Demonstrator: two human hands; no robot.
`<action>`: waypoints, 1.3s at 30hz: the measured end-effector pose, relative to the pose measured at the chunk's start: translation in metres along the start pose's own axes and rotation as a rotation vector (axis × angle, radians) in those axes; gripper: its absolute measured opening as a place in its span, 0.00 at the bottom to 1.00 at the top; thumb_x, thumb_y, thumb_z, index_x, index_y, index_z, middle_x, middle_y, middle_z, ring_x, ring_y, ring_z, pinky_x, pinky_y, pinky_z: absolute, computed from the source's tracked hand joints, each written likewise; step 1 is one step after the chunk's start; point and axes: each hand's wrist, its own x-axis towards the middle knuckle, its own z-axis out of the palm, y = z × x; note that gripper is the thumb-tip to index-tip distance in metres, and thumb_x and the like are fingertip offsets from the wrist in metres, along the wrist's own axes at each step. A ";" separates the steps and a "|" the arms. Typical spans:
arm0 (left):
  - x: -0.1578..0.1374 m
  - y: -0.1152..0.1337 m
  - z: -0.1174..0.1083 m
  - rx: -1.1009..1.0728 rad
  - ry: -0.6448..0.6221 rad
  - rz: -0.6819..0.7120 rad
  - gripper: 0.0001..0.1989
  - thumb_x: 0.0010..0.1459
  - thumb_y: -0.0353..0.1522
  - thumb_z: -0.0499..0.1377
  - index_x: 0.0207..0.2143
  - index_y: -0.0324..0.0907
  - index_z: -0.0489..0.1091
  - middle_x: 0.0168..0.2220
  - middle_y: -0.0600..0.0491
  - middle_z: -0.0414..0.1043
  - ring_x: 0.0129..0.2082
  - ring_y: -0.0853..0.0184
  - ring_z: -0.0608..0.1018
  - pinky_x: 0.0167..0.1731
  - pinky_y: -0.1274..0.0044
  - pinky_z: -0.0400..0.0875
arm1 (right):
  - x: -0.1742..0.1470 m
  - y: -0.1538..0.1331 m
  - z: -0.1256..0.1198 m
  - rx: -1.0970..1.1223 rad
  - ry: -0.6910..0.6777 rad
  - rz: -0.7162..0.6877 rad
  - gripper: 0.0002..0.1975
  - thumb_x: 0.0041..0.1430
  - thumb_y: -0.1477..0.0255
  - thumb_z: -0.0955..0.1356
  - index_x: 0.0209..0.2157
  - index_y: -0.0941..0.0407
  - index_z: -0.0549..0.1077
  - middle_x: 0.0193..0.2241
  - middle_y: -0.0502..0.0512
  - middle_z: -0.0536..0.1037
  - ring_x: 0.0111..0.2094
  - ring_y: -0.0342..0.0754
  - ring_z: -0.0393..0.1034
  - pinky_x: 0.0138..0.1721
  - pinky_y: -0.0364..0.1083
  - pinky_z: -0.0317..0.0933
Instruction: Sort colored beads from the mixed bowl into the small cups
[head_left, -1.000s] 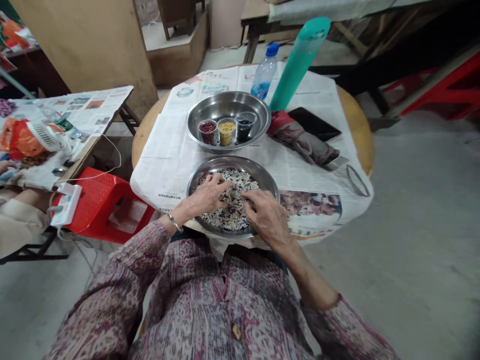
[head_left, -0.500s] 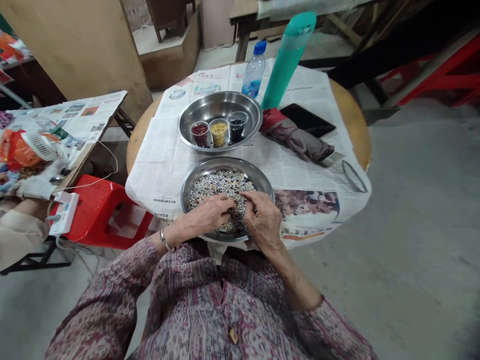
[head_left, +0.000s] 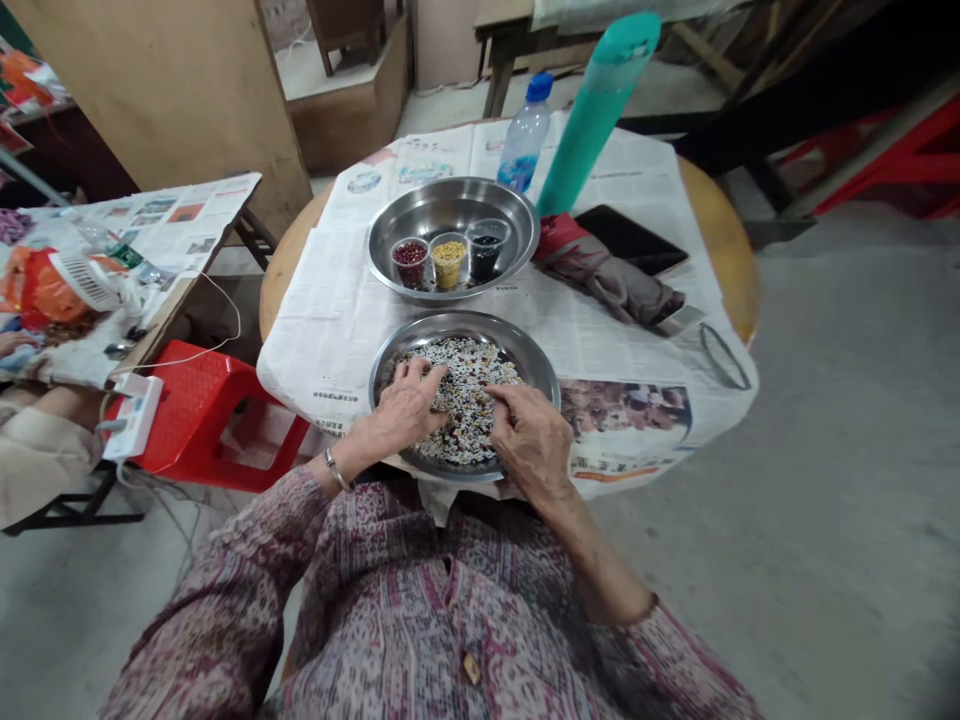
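Observation:
A steel bowl [head_left: 543, 358] in front of me holds a mix of white grains [head_left: 469, 360] with dark, red and yellow beans among them. My left hand [head_left: 411, 405] lies at the left of the mix, its fingers spread and touching the grains. Over the right side of the bowl is my right hand [head_left: 531, 435], its index finger stretched out and its thumb apart from it; the other fingers are curled and partly hidden. Behind stands a second steel bowl [head_left: 397, 210] with a cup of red beans [head_left: 410, 262], a cup of yellow beans [head_left: 448, 264] and a cup of black beans [head_left: 486, 250].
Newspaper [head_left: 315, 320] covers the round table. Beyond the far bowl are a water bottle [head_left: 525, 135], a teal bottle [head_left: 596, 120], a folded umbrella [head_left: 607, 275] and a dark tablet [head_left: 634, 240]. On the left are a red stool [head_left: 195, 420], a power strip [head_left: 139, 415] and another person's arm.
My left hand has moved left and away from the middle of the grains, its fingers spreading from a curled pose. My right hand stays nearly in place. The view has shifted slightly.

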 end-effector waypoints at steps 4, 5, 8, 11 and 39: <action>0.022 -0.004 0.004 -0.072 -0.019 0.137 0.16 0.60 0.26 0.57 0.51 0.39 0.69 0.48 0.45 0.68 0.49 0.60 0.73 0.53 0.66 0.70 | 0.000 0.001 0.001 -0.002 0.009 -0.010 0.14 0.62 0.76 0.62 0.40 0.55 0.78 0.38 0.58 0.83 0.41 0.53 0.76 0.45 0.51 0.69; 0.027 -0.005 0.005 -0.085 -0.015 0.154 0.14 0.60 0.25 0.56 0.48 0.38 0.70 0.45 0.46 0.69 0.47 0.61 0.73 0.53 0.67 0.70 | 0.000 0.001 0.001 0.006 0.017 -0.007 0.13 0.62 0.76 0.62 0.40 0.55 0.78 0.38 0.57 0.83 0.41 0.53 0.76 0.46 0.52 0.69; 0.039 -0.005 0.005 -0.117 0.008 0.129 0.11 0.58 0.24 0.56 0.43 0.37 0.73 0.40 0.47 0.74 0.45 0.61 0.75 0.52 0.67 0.70 | 0.000 0.001 0.002 0.067 0.073 0.006 0.14 0.62 0.75 0.61 0.39 0.54 0.78 0.38 0.57 0.83 0.41 0.51 0.77 0.47 0.52 0.70; 0.043 0.001 0.003 -0.201 -0.017 0.109 0.11 0.56 0.24 0.57 0.41 0.38 0.75 0.37 0.49 0.77 0.42 0.63 0.78 0.48 0.69 0.72 | -0.001 0.000 0.001 0.135 0.149 0.011 0.14 0.63 0.76 0.60 0.40 0.54 0.77 0.38 0.57 0.82 0.42 0.51 0.77 0.48 0.52 0.70; -0.006 -0.013 -0.011 -0.101 -0.043 0.155 0.14 0.63 0.35 0.61 0.50 0.42 0.69 0.47 0.49 0.71 0.46 0.63 0.75 0.49 0.71 0.72 | -0.002 0.000 0.000 0.093 0.088 0.015 0.13 0.64 0.74 0.61 0.39 0.54 0.78 0.37 0.56 0.82 0.41 0.50 0.77 0.47 0.51 0.70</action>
